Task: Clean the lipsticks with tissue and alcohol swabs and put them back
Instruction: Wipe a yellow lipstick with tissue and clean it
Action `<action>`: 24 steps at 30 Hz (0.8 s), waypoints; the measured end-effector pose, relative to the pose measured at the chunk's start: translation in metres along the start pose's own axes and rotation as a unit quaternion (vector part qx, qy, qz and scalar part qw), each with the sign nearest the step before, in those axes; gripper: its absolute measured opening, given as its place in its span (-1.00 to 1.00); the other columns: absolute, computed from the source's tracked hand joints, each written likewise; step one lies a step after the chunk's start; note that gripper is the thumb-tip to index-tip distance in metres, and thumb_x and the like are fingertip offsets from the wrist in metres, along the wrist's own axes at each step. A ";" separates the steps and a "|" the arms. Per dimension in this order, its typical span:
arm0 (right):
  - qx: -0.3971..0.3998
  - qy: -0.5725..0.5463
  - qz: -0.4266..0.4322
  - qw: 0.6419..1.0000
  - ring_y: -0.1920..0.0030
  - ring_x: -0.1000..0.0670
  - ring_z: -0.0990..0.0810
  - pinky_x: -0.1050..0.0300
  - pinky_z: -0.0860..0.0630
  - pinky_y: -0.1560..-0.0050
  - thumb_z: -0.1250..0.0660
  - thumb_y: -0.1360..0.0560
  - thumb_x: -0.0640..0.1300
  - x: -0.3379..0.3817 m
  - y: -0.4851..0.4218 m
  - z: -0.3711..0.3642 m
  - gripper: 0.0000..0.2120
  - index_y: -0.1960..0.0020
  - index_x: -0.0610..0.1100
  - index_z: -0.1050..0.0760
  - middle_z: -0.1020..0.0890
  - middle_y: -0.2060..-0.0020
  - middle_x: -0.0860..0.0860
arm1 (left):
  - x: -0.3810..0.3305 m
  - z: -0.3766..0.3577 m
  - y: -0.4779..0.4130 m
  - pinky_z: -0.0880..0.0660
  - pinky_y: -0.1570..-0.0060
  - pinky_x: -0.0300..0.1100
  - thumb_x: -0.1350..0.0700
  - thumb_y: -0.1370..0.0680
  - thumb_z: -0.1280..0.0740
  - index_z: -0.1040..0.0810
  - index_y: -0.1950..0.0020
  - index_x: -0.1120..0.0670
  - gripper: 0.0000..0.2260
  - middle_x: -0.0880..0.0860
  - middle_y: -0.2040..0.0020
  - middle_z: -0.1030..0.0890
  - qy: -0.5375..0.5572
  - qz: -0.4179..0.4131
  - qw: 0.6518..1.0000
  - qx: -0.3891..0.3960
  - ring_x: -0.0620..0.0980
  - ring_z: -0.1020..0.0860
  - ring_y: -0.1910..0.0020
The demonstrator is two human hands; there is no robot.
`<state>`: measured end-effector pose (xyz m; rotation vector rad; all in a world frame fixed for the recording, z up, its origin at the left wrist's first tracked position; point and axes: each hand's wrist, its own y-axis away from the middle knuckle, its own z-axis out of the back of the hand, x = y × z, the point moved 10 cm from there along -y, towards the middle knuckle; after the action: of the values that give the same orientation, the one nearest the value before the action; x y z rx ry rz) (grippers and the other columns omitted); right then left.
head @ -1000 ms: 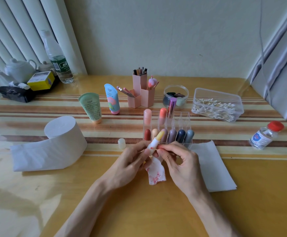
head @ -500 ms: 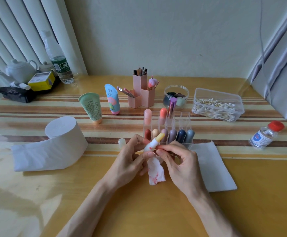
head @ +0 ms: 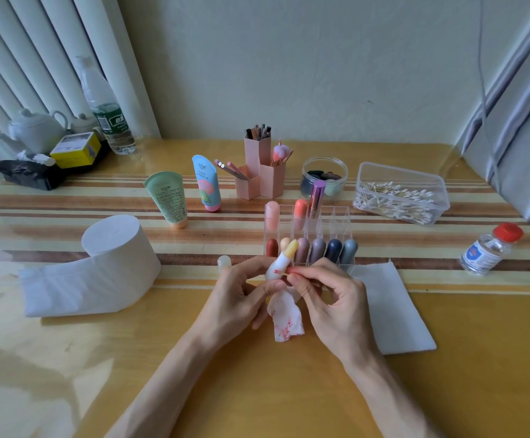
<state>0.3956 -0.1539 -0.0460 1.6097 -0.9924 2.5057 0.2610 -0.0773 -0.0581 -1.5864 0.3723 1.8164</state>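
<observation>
Yellow-tipped lipstick (head: 284,259) held just in front of the clear organizer (head: 339,216).
The left hand (head: 241,298) curls its fingers round the lipstick's white barrel, and a red-stained tissue (head: 285,317) hangs below. The right hand (head: 330,298) pinches a cotton swab (head: 291,272) against the barrel. The organizer holds nine lipsticks (head: 333,249), six in its front row and three in its back row. Right of it stand a clear tub (head: 434,181) of cotton swabs (head: 393,200) and one red-capped bottle (head: 488,251), its label too small to read. Behind it, a pink three-cell holder (head: 259,178) carries pencils (head: 259,131) and brushes (head: 279,153).

Soft daylight from the left, glare on the table (head: 68,358), bowed edges.
</observation>
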 end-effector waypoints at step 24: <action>-0.007 0.001 -0.003 1.000 0.00 0.03 -0.72 0.21 -0.62 0.01 -0.45 -0.57 -0.09 0.001 0.000 0.002 -0.81 -0.11 -0.15 -0.74 -0.72 0.10 0.07 | 0.005 0.001 -0.002 -0.45 0.36 -0.24 0.16 -0.65 -0.34 -0.63 -0.25 0.17 -0.80 0.08 0.03 -0.63 0.035 0.009 0.999 0.007 0.04 -0.53 0.39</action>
<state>0.3967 -0.1552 -0.0446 1.6023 -1.0014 2.4919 0.2616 -0.0742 -0.0626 -1.6452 0.4330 1.7706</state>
